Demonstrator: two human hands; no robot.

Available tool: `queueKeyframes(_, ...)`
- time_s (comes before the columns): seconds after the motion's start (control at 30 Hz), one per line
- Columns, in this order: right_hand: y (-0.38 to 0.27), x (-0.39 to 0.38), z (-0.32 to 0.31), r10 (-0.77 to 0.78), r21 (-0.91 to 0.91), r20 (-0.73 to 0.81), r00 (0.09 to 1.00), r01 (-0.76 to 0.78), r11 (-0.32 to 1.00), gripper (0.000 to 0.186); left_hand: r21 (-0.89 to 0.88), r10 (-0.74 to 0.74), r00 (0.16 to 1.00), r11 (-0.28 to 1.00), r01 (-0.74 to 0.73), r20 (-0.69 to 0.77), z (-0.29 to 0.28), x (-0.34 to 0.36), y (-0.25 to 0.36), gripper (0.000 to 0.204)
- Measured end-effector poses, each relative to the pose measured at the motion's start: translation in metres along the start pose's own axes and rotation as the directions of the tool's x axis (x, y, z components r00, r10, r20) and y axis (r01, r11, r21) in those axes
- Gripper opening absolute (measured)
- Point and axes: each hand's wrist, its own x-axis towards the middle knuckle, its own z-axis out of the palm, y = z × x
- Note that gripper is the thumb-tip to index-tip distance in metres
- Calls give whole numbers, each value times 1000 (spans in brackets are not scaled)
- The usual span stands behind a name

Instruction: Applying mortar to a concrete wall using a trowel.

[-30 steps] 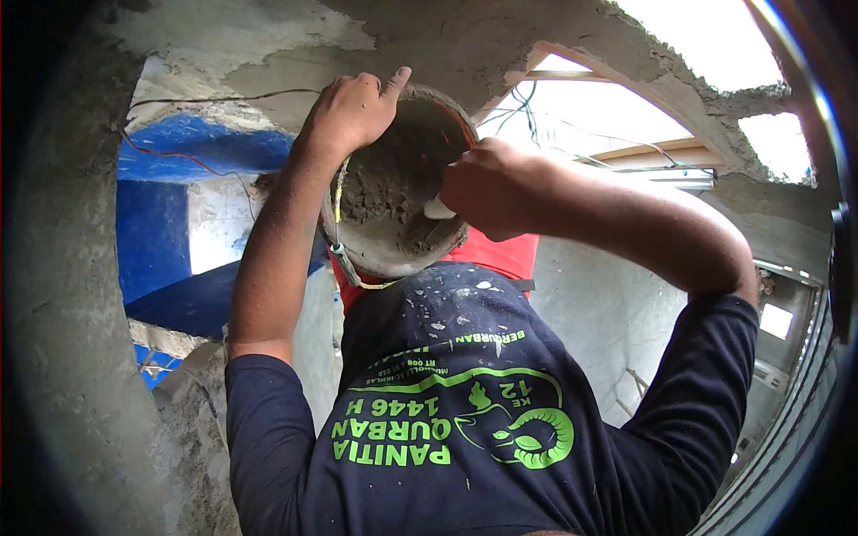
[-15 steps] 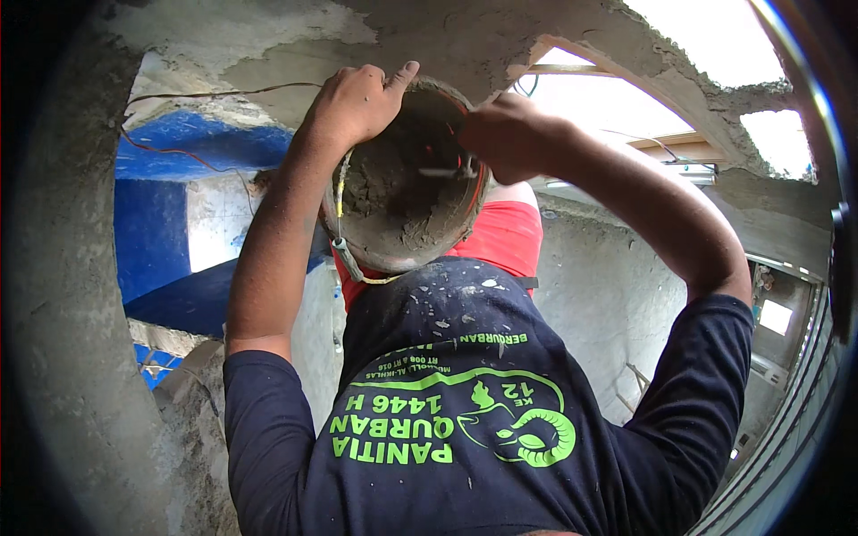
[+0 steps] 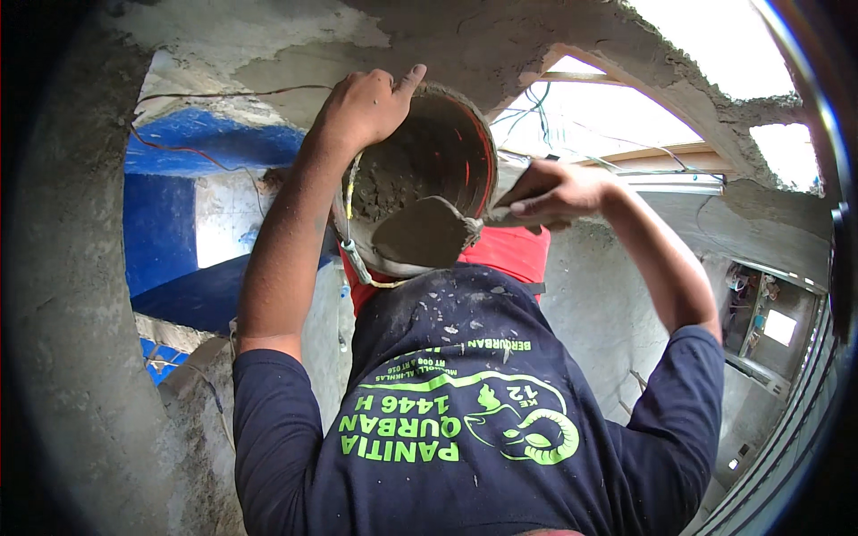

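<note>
Building site: rough cement wall [image 3: 76,295], mortar [image 3: 380,188]

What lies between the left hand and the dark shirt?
In the head view, the bucket and the trowel blade lie between the left hand and the dark shirt.

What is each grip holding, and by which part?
The right grip holds a trowel by its handle. The left grip lies over the rim of the bucket; its fingertips are hidden, so a firm hold cannot be told.
</note>
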Motion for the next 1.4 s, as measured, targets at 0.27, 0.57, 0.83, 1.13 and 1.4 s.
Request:
queueKeyframes(0.27, 107, 3, 70, -457, 701, -481, 748, 642, 312, 43, -12, -72, 997, 997, 73, 40, -8, 2, -4, 75)
queueKeyframes(0.57, 143, 66, 48, 9, 32, -999, 31, 951, 307, 24, 53, -131, 991, 990, 132, -23, -21, 5, -6, 74)
queueKeyframes(0.83, 155, 140, -9, -92, -297, -904, -418, 458, 838, 30, 64, -152, 988, 986, 152, -12, -22, 5, -9, 77)
queueKeyframes(1.13, 163, 168, -38, -289, -365, -918, -273, 295, 883, 38, 27, -119, 993, 992, 120, -9, -16, 6, -21, 72)
queueKeyframes(1.4, 138, 137, -22, 5, -234, -963, -271, 840, 489, 16, 39, -140, 990, 990, 139, 12, -18, 10, -17, 65)
